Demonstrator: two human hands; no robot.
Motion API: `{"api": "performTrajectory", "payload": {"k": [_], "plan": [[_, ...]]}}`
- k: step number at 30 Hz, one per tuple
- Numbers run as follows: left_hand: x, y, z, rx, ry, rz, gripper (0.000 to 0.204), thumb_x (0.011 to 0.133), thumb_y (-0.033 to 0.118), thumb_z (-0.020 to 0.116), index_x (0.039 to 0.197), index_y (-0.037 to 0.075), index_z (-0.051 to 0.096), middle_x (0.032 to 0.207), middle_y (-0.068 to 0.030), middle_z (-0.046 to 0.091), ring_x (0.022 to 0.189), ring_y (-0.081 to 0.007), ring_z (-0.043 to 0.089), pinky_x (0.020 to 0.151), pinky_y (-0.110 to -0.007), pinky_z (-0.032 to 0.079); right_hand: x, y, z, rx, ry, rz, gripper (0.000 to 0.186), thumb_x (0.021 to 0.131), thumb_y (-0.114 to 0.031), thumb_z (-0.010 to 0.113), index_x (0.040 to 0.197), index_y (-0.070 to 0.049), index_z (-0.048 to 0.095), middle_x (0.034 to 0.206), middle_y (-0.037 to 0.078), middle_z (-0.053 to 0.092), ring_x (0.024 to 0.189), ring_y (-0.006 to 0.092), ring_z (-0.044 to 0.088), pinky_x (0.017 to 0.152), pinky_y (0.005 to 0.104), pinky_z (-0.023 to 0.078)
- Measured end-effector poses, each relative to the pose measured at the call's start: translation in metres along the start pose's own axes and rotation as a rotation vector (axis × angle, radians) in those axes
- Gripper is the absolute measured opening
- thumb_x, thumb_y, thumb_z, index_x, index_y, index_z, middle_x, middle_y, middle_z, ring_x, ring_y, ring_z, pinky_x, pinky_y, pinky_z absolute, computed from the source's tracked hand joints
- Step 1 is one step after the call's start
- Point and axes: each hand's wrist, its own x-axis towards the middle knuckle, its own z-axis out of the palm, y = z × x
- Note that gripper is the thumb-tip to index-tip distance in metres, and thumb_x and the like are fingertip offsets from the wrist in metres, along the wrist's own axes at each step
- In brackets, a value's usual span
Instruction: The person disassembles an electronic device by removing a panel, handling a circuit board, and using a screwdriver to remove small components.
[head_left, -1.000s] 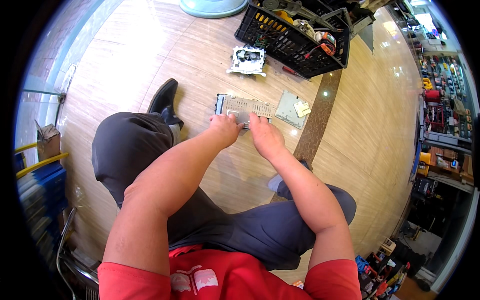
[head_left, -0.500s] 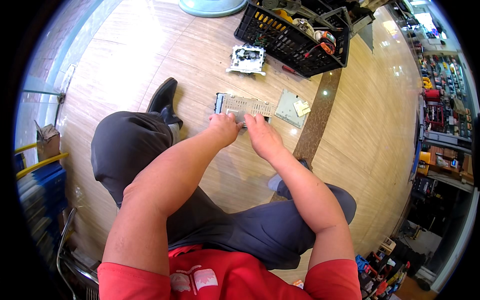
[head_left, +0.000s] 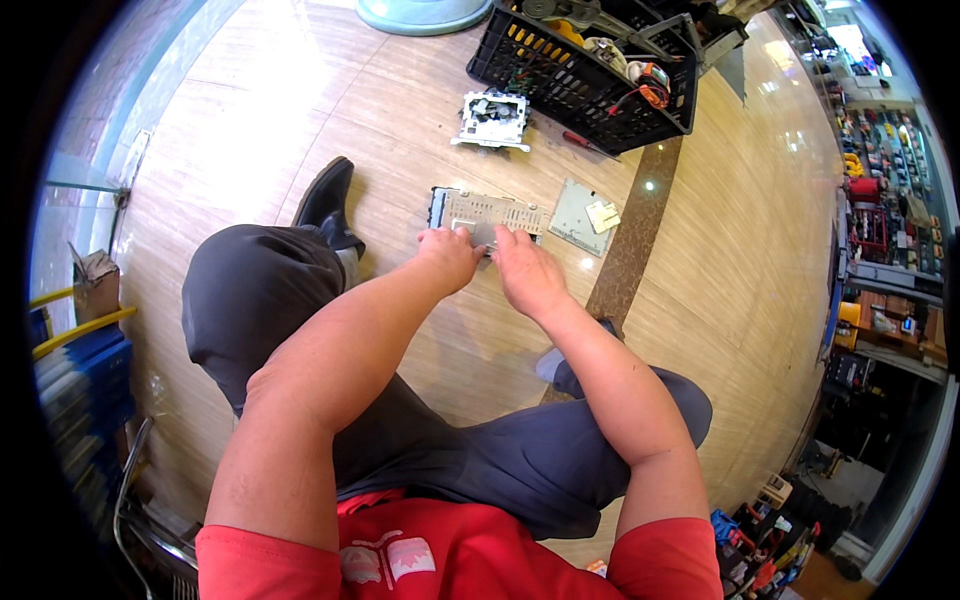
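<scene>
A slotted, flat metal electronics casing (head_left: pixel 490 207) lies on the floor in front of me, dark along its left end. My left hand (head_left: pixel 452 255) grips its near edge, fingers bent over the top. Close beside it, my right hand (head_left: pixel 525 268) is closed on the same edge, fingertips on the metal. The thumbs nearly meet between the hands; whether a small part is pinched there is hidden. To the right of the casing lies a thin grey metal plate (head_left: pixel 572 222) with a pale yellow label (head_left: pixel 602 216) on it.
Beyond the casing stands a white-framed mechanism (head_left: pixel 494 120). A red-handled screwdriver (head_left: pixel 582 141) lies by a black plastic crate (head_left: pixel 560 85) of tools, including an orange meter (head_left: pixel 654 78). My shoe (head_left: pixel 328 205) is left of the casing; blue stacked items (head_left: pixel 90 385) stand farther left.
My right hand's fingers have shifted slightly at the near edge of the casing. The casing and the left hand stay nearly where they were.
</scene>
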Motion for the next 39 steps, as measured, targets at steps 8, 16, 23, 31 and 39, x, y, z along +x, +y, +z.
{"api": "performTrajectory", "payload": {"k": [8,16,23,31,39], "plan": [[0.0,-0.001,0.002,-0.012,0.006,-0.006,0.041,0.105,0.034,0.031,0.143,0.026,0.046,0.132,-0.0116,0.049,0.119,-0.0337,0.054,0.092,-0.057,0.047,0.004,-0.006,-0.006,-0.016,-0.123,0.123,0.024,0.093,-0.012,0.046,0.116,-0.006,0.047,0.11,0.021,0.054,0.097,0.0376,0.063,0.079,0.0479,0.053],[0.0,-0.002,0.003,-0.009,0.03,0.0,0.042,0.105,0.035,0.029,0.142,0.025,0.047,0.132,-0.0121,0.049,0.119,-0.0334,0.054,0.091,-0.057,0.047,0.001,-0.001,0.004,-0.04,0.024,0.001,0.022,0.091,-0.01,0.049,0.113,-0.005,0.048,0.103,0.021,0.057,0.088,0.0358,0.066,0.074,0.0467,0.054],[0.001,0.0,0.0,-0.02,0.008,-0.01,0.041,0.105,0.033,0.032,0.143,0.027,0.046,0.132,-0.0119,0.049,0.119,-0.0336,0.054,0.091,-0.056,0.047,-0.001,0.008,0.011,-0.054,0.16,-0.069,0.018,0.091,-0.011,0.05,0.108,-0.004,0.048,0.097,0.02,0.061,0.083,0.0352,0.067,0.072,0.0463,0.055],[0.002,0.0,0.001,-0.018,0.011,-0.001,0.043,0.104,0.03,0.036,0.146,0.03,0.041,0.134,-0.0117,0.047,0.12,-0.0335,0.054,0.092,-0.056,0.047,0.002,0.007,0.001,-0.05,0.009,0.052,0.014,0.091,-0.013,0.052,0.1,-0.003,0.051,0.095,0.022,0.065,0.081,0.0341,0.069,0.066,0.0439,0.056],[0.002,-0.002,0.005,0.01,0.004,-0.002,0.044,0.103,0.029,0.039,0.146,0.03,0.041,0.135,-0.0116,0.047,0.12,-0.0331,0.054,0.092,-0.055,0.047,0.004,0.003,-0.001,-0.141,-0.068,0.03,0.014,0.09,-0.012,0.053,0.099,-0.002,0.052,0.093,0.02,0.065,0.078,0.0338,0.069,0.063,0.0422,0.056]]}}
